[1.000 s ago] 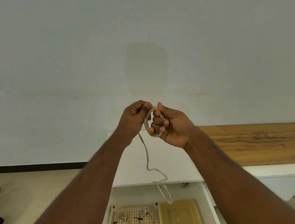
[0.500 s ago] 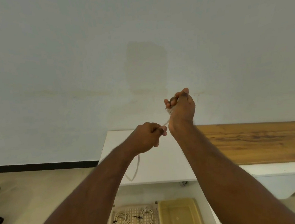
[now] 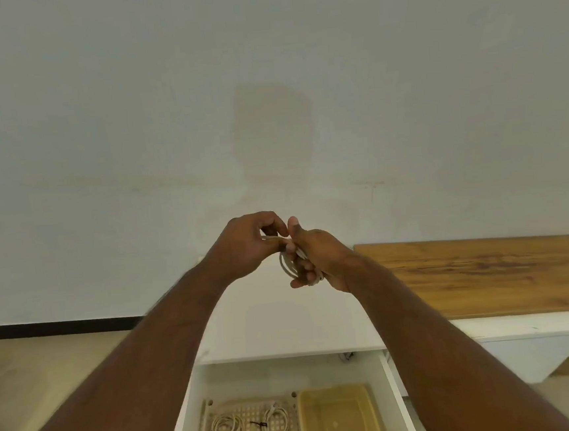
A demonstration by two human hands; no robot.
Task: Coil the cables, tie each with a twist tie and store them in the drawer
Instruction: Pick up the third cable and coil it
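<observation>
the cable (image 3: pixel 286 266) is thin, pale and cream-coloured, wound into a small round coil held up in the air between the two hands, in front of the wall and above the white surface. the right hand (image 3: pixel 317 255) has its fingers curled through and round the loops, gripping the coil, with the thumb pointing up. the left hand (image 3: pixel 247 244) pinches a strand of the same cable at the top of the coil, so the two hands meet there and touch.

below them the drawer (image 3: pixel 292 403) stands pulled open, white and box-shaped with smooth flat walls. in its left part lies a tan tray (image 3: pixel 249 421) with a woven grid of holes, and on it rest two coiled cables (image 3: pixel 252 428) side by side, pale like the one in the hands, each bound with a dark twist tie (image 3: pixel 258 424). in the right part, just beside the tray, sits a yellow see-through plastic tub (image 3: pixel 340 413), rectangular with rounded corners.

the surface (image 3: pixel 286 325) above the drawer is plain, matt white. to its right runs a wooden top (image 3: pixel 487 273), brown with streaked grain, over a low white cabinet (image 3: pixel 528 342). the wall (image 3: pixel 266 96) is a flat grey-white with a faintly darker patch, a black skirting strip (image 3: pixel 55 326) runs along its foot on the left, and the floor (image 3: pixel 48 366) is pale beige.
</observation>
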